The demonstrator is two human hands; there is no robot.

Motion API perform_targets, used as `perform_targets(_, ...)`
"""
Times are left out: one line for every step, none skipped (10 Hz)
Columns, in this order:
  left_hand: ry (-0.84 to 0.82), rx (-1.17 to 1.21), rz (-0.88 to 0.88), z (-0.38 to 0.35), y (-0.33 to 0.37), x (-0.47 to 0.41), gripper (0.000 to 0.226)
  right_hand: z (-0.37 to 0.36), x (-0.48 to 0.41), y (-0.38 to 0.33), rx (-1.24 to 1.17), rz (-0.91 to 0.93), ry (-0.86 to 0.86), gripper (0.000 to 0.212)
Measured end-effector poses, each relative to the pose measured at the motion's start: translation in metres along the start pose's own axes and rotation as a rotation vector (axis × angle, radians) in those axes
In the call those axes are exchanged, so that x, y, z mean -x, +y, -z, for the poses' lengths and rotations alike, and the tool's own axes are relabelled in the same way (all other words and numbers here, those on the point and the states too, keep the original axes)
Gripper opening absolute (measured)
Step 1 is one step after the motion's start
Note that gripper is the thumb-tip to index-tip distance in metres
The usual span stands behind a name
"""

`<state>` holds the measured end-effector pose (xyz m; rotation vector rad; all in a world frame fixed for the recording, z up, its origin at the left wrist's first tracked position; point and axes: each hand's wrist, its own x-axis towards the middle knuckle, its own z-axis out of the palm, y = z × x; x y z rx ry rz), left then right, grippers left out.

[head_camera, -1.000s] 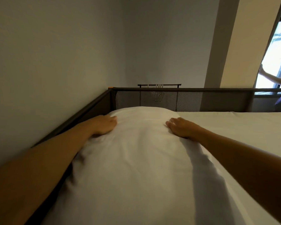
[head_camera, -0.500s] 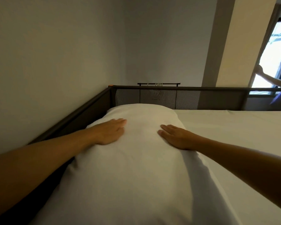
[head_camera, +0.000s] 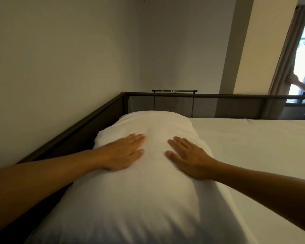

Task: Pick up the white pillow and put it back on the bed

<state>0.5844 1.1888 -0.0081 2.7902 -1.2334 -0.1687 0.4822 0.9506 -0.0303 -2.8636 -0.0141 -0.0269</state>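
Note:
The white pillow [head_camera: 148, 191] lies lengthwise on the bed [head_camera: 253, 147], along its left side by the dark frame rail. Its far end reaches close to the mesh headboard. My left hand [head_camera: 123, 152] rests flat, palm down, on the pillow's upper left part. My right hand [head_camera: 188, 155] lies flat on its upper right part. The fingers of both hands are stretched out and grip nothing. The two hands are about a hand's width apart.
A dark metal rail [head_camera: 69, 134] runs between the pillow and the left wall. The mesh headboard [head_camera: 201, 106] closes the far end. At the far right, another person's hand [head_camera: 293, 80] holds a curtain [head_camera: 285, 55] by a bright window.
Both hands have slid back toward me along the pillow's top and now lie flat and closer together. The view has tilted down a little. The person's hand at the window has shifted.

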Motion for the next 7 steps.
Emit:
perform_targets(-0.052,-0.022,0.210,0.014,-0.034,0.007,0.065,0.013,0.008,0.027,0.002,-0.119,-0.087,0.098)
perform_targets(-0.062,-0.098,0.368,0.030,-0.056,0.015,0.067,0.036,0.019,0.045,0.031,-0.226,-0.117,0.101)
perform_targets(0.036,-0.096,0.276,0.039,-0.040,0.015,0.072,0.047,0.025,0.040,-0.008,-0.279,-0.047,0.119)
perform_targets(0.022,-0.076,0.064,0.025,-0.005,0.012,0.090,0.034,0.030,0.018,-0.063,-0.112,-0.045,0.098)
perform_targets(-0.128,-0.069,0.013,0.009,0.003,0.014,0.094,0.020,0.042,0.014,-0.017,-0.040,-0.251,0.089)
perform_targets(-0.184,-0.107,0.282,0.030,-0.026,0.017,0.092,0.041,0.051,0.033,0.044,-0.193,-0.380,0.093)
perform_targets(-0.168,-0.299,0.347,0.058,-0.050,0.031,0.063,0.078,0.062,0.045,0.201,-0.225,-0.271,0.087)
